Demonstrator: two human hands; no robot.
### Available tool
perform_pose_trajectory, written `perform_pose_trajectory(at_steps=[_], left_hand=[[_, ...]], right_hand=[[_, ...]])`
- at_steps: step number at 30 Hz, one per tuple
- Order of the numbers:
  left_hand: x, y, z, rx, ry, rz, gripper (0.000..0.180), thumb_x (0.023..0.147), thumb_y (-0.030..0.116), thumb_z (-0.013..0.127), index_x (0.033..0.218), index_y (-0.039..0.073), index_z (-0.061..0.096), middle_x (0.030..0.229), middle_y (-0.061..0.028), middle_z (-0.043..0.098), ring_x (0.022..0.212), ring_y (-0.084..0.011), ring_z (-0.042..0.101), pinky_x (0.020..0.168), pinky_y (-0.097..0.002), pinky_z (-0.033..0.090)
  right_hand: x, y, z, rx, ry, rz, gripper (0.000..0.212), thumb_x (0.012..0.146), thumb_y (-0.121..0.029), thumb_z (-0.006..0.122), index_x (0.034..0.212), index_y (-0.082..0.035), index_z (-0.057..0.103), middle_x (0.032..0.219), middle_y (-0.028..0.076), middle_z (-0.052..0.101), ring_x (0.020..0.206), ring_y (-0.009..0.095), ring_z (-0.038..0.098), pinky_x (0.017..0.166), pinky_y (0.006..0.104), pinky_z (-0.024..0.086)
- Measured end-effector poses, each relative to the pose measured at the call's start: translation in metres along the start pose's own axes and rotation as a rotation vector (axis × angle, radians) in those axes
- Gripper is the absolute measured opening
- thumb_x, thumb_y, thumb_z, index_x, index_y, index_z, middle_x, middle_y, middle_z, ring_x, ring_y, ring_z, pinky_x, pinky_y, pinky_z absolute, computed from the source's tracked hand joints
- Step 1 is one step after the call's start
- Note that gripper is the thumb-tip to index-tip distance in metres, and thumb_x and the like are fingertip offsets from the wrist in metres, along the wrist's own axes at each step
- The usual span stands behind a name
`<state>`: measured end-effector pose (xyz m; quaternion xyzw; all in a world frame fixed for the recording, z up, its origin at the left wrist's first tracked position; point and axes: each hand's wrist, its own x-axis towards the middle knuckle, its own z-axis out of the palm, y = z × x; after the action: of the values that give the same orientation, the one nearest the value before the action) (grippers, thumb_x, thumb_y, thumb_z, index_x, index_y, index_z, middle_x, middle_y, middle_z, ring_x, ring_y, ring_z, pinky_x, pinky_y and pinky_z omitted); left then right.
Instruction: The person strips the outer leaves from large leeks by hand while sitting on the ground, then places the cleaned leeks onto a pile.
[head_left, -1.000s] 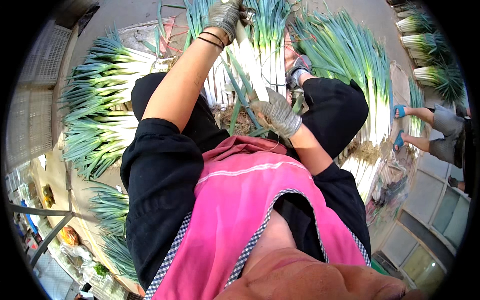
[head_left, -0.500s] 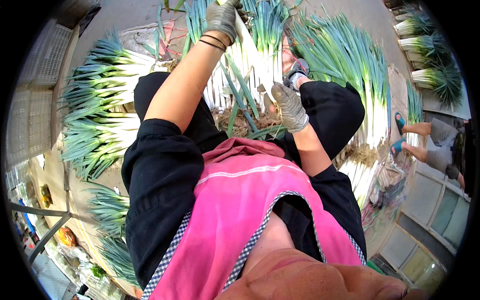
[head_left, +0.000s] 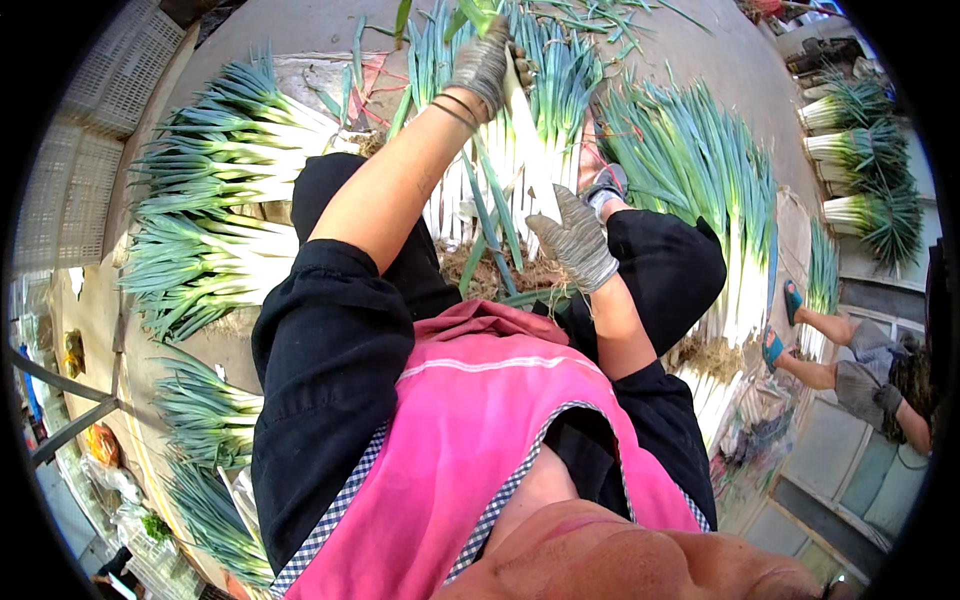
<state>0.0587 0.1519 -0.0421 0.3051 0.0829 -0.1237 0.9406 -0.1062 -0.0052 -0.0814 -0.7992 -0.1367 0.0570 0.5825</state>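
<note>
My left hand (head_left: 484,72), in a grey work glove, is raised at the far side and closed around a leek (head_left: 521,118). Its white shank slants down toward my right hand, and green leaves stick out beyond the fist. My gloved right hand (head_left: 582,245) is beside the leek's lower end, thumb and fingers apart; whether it touches the shank I cannot tell. Beneath lies a row of leeks (head_left: 562,72), white ends toward me. Loose roots and stripped leaves (head_left: 525,277) are heaped between my legs.
Leek bundles (head_left: 205,150) lie on the left, and a large pile (head_left: 690,150) beside my right knee. More bundles (head_left: 850,145) are at far right. Another person's legs (head_left: 822,340) in sandals are at the right. White plastic crates (head_left: 125,65) stand at upper left.
The whole view has shifted a little. My right hand's fingers have spread at the leek's lower end. My left hand still grips the leek, with its green leaves now showing above the fist.
</note>
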Motion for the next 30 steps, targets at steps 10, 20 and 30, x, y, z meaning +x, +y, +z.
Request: perform_pose_trajectory(at_steps=[10, 20, 30], left_hand=[[0.059, -0.011, -0.056, 0.284, 0.139, -0.003, 0.021, 0.079, 0.026, 0.058, 0.067, 0.011, 0.049, 0.052, -0.0021, 0.047, 0.046, -0.0171, 0.048, 0.042, -0.0305, 0.043], [-0.003, -0.045, 0.011, 0.518, 0.012, 0.221, 0.02, 0.078, 0.019, 0.06, 0.08, 0.002, 0.05, 0.063, -0.0055, 0.052, 0.052, -0.0161, 0.052, 0.046, -0.0273, 0.044], [-0.052, -0.091, 0.057, 0.854, -0.698, -0.031, 0.038, 0.085, 0.03, 0.051, 0.11, 0.002, 0.045, 0.091, -0.0065, 0.056, 0.082, -0.0136, 0.054, 0.07, -0.0246, 0.044]], right_hand=[[-0.042, 0.023, -0.002, 1.058, -0.401, 0.485, 0.048, 0.08, -0.042, 0.054, 0.103, -0.001, 0.049, 0.054, -0.002, 0.045, 0.04, 0.006, 0.038, 0.036, 0.0171, 0.03], [-0.043, 0.024, 0.01, -0.075, 0.204, 0.071, 0.037, 0.073, -0.029, 0.061, 0.096, -0.002, 0.053, 0.079, 0.01, 0.056, 0.073, 0.022, 0.054, 0.067, 0.0324, 0.044], [-0.065, -0.056, -0.136, -0.134, 0.586, -0.119, 0.034, 0.073, -0.022, 0.06, 0.1, -0.002, 0.052, 0.065, 0.003, 0.054, 0.058, 0.013, 0.052, 0.054, 0.0261, 0.043]])
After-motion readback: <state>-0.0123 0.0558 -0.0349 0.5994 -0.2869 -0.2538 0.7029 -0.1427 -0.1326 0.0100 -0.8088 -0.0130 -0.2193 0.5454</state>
